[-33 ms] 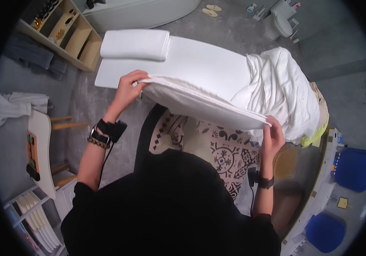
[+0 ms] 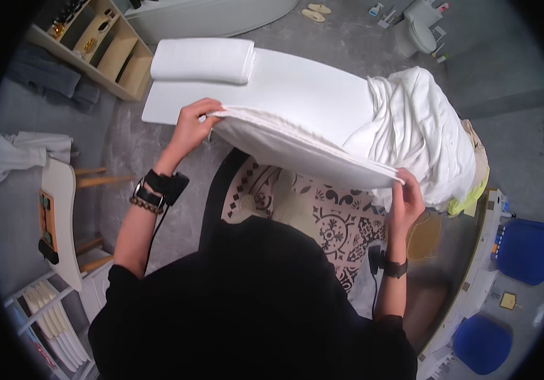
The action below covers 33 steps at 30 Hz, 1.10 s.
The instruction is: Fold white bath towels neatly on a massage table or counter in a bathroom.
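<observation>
A folded white towel [image 2: 303,152] is stretched between my two hands, its layered edge turned up and its middle sagging. At its left corner my left hand [image 2: 191,128] is closed, pinching the edge. My right hand [image 2: 407,201] grips the right corner between thumb and fingers, lower and nearer to me. Just behind the towel lies a long white table [image 2: 310,85]. On its far left end rests a thick, neatly folded white towel [image 2: 202,60]. A crumpled white sheet [image 2: 417,126] is heaped over the right end.
A patterned mat [image 2: 335,231] lies below my hands. To the left are a wooden shelf [image 2: 123,69] and a pale chair [image 2: 63,221]. Two blue stools [image 2: 525,252] stand at the right beside a long counter [image 2: 474,278]. Slippers [image 2: 315,12] and a toilet [image 2: 416,37] are at the back.
The whole view has shifted very slightly, so the table and folded towel sit a little higher. My grip on the held towel is the same.
</observation>
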{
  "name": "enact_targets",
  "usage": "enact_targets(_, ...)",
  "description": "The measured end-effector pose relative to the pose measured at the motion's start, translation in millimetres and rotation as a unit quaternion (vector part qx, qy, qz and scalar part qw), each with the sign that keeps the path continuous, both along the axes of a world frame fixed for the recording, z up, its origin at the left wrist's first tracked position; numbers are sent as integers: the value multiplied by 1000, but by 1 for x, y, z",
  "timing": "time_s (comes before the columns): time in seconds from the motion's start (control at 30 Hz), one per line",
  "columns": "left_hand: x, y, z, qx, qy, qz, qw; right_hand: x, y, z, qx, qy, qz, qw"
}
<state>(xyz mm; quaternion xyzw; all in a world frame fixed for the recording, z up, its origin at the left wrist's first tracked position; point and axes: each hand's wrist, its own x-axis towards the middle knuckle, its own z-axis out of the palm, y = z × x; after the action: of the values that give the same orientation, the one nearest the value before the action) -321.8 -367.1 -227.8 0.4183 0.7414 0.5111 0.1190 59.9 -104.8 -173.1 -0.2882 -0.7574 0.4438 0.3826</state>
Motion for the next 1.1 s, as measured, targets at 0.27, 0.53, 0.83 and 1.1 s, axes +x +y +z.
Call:
enact_targets(0.27,72,10,36,65,7,-95,993,59,14,-21,-25,-21,-101,994)
enact_targets(0.53,59,17,-3,-72,-97,-19,993,61,-12,21,-28,-32,-93,995)
enact_targets(0.83,65,9,1,-79,-26,-1,997,52,-12,36,-29,-19,-106,994)
enact_targets(1.1,62,1,36,-52,-65,-2,997,53,-7,22,-13,30,-76,997)
